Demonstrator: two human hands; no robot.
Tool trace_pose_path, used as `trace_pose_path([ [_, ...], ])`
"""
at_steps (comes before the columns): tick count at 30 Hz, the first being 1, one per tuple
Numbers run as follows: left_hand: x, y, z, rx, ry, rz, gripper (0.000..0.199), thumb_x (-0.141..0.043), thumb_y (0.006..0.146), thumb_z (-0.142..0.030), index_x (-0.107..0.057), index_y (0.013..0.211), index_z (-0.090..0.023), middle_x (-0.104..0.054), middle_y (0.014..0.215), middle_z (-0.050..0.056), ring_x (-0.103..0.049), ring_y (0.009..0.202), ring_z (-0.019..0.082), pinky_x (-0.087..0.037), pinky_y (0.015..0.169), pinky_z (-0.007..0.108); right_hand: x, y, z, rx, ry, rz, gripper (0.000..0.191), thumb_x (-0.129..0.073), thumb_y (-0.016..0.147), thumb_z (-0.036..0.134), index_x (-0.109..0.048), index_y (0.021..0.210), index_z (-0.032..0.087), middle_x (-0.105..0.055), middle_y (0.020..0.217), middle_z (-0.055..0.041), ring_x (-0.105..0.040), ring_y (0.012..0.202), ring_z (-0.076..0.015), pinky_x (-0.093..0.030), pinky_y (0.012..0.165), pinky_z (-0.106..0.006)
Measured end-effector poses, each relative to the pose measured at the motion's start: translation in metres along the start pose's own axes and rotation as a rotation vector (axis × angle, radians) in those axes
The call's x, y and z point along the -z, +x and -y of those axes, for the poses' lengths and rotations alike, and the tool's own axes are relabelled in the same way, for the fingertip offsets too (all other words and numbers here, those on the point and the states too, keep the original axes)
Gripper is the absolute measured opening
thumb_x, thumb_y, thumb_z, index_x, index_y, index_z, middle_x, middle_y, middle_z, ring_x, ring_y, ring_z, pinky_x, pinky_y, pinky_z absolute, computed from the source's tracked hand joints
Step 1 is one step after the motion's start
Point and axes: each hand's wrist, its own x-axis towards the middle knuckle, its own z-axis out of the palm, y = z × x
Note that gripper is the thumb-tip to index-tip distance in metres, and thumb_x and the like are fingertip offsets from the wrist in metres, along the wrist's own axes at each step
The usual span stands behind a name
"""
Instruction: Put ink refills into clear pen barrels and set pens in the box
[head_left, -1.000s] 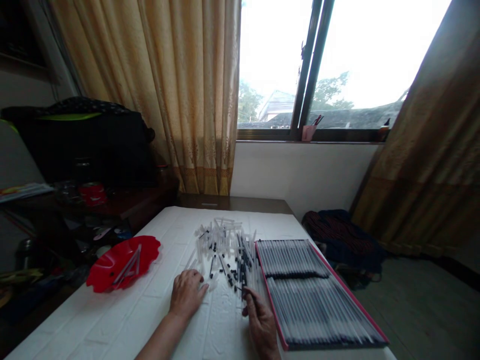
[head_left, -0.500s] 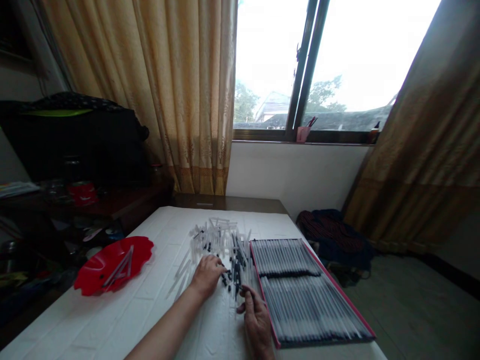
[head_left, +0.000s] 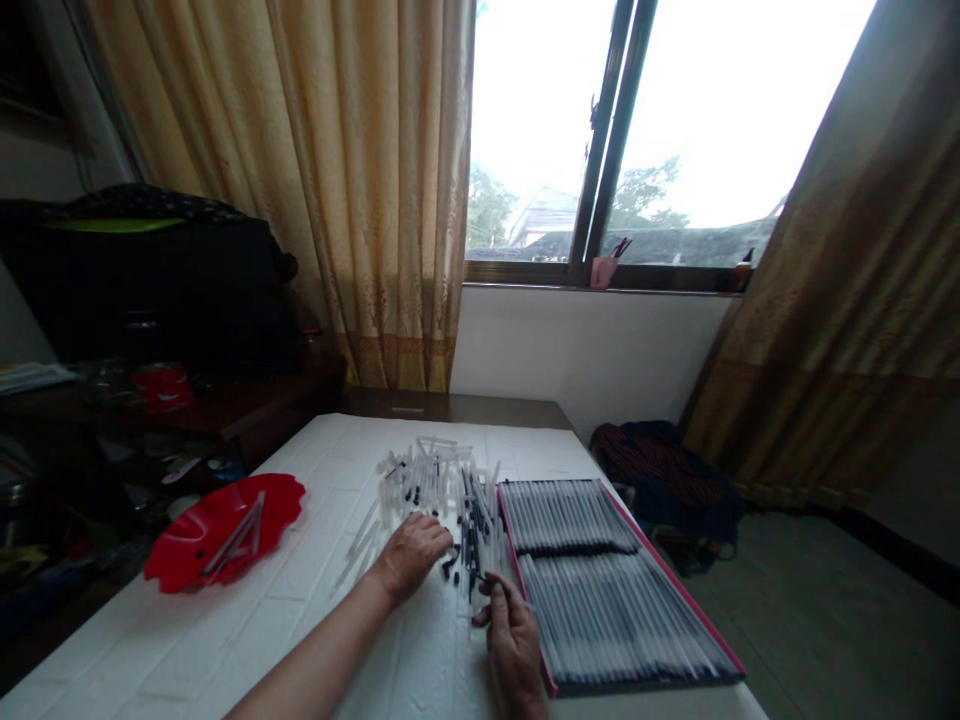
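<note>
Heap [head_left: 439, 490]: we saw loose clear plastic tubes, many with black tips, lying crossed on the white-covered table [head_left: 187, 640].

Left hand [head_left: 411, 556]: it rested at the near edge of the heap, fingers together and lightly curled, clamped on nothing we could see.

Right hand [head_left: 513, 640]: it sat by the heap's near right corner, thumb and forefinger close together at a dark-tipped tube [head_left: 474, 572]; we could not tell whether they gripped it.

Tray [head_left: 660, 560]: just right of the heap, this red-edged box held two blocks of tubes in tight rows.

Dish [head_left: 180, 560]: left of the heap, this red dish held a few crossed tubes.

Done: the tray's rows already looked full and orderly.

Left: the heap lay unordered, with many tubes loose on the table.
</note>
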Motion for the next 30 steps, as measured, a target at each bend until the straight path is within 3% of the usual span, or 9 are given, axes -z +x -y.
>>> trace_pose_path([
  [4, 0.009, -0.036, -0.007, 0.096, -0.014, -0.108, 0.018, -0.045, 0.092, -0.017, -0.06, 0.102, -0.022, -0.069, 0.09, 0.004, -0.061, 0.085, 0.018, -0.044, 0.082, 0.033, 0.002, -0.004, 0.006, 0.01, 0.05, 0.017, 0.052, -0.055, 0.077, 0.064, -0.068, 0.094, 0.016, -0.068, 0.071, -0.0039, -0.056, 0.046, -0.0123, -0.042, 0.039, -0.021],
  [11, 0.005, -0.093, -0.017, 0.251, -0.175, -0.389, 0.024, -0.036, 0.096, -0.03, -0.056, 0.107, -0.025, -0.07, 0.092, 0.004, -0.065, 0.087, 0.018, -0.049, 0.082, 0.034, -0.015, -0.011, 0.05, -0.076, 0.279, 0.15, 0.047, -0.062, 0.074, 0.059, -0.067, 0.088, 0.015, -0.066, 0.07, -0.0049, -0.054, 0.046, -0.0098, -0.036, 0.036, -0.017],
  [15, 0.007, -0.099, -0.019, 0.287, -0.221, -0.397, 0.023, -0.038, 0.095, -0.03, -0.058, 0.106, -0.026, -0.071, 0.091, 0.003, -0.065, 0.086, 0.019, -0.05, 0.08, 0.034, -0.032, -0.016, 0.055, -0.119, 0.324, 0.249, 0.046, -0.065, 0.072, 0.058, -0.068, 0.084, 0.014, -0.065, 0.067, -0.0039, -0.051, 0.043, -0.0075, -0.031, 0.035, -0.015],
  [21, 0.016, -0.105, -0.025, 0.312, -0.249, -0.356, 0.022, -0.04, 0.094, -0.025, -0.059, 0.105, -0.027, -0.07, 0.091, 0.003, -0.064, 0.087, 0.019, -0.05, 0.081, 0.035, -0.044, -0.024, 0.042, -0.15, 0.291, 0.277, 0.047, -0.062, 0.073, 0.06, -0.068, 0.084, 0.014, -0.064, 0.066, -0.0033, -0.051, 0.041, -0.0074, -0.029, 0.033, -0.014],
  [25, 0.018, -0.11, -0.03, 0.288, -0.247, -0.335, 0.021, -0.044, 0.092, -0.025, -0.061, 0.104, -0.028, -0.069, 0.09, 0.003, -0.065, 0.084, 0.019, -0.051, 0.079, 0.034, -0.051, -0.028, 0.043, -0.179, 0.17, 0.405, 0.045, -0.063, 0.072, 0.056, -0.071, 0.082, 0.013, -0.061, 0.061, -0.0014, -0.048, 0.04, -0.0075, -0.035, 0.036, -0.017],
  [27, 0.016, -0.113, -0.03, 0.272, -0.244, -0.373, 0.021, -0.043, 0.093, -0.027, -0.06, 0.104, -0.027, -0.07, 0.089, 0.004, -0.066, 0.084, 0.019, -0.052, 0.079, 0.034, -0.055, -0.031, 0.047, -0.171, 0.081, 0.521, 0.04, -0.062, 0.075, 0.047, -0.071, 0.094, 0.013, -0.062, 0.065, -0.0016, -0.051, 0.043, -0.0091, -0.041, 0.039, -0.02],
  [30, 0.009, -0.119, -0.022, 0.303, -0.212, -0.497, 0.022, -0.04, 0.094, -0.031, -0.06, 0.104, -0.026, -0.072, 0.089, 0.003, -0.067, 0.083, 0.019, -0.053, 0.078, 0.033, -0.057, -0.029, 0.055, -0.09, -0.152, 0.672, 0.047, -0.058, 0.077, 0.025, -0.057, 0.123, 0.017, -0.067, 0.078, -0.0017, -0.057, 0.047, -0.0107, -0.046, 0.046, -0.022],
])
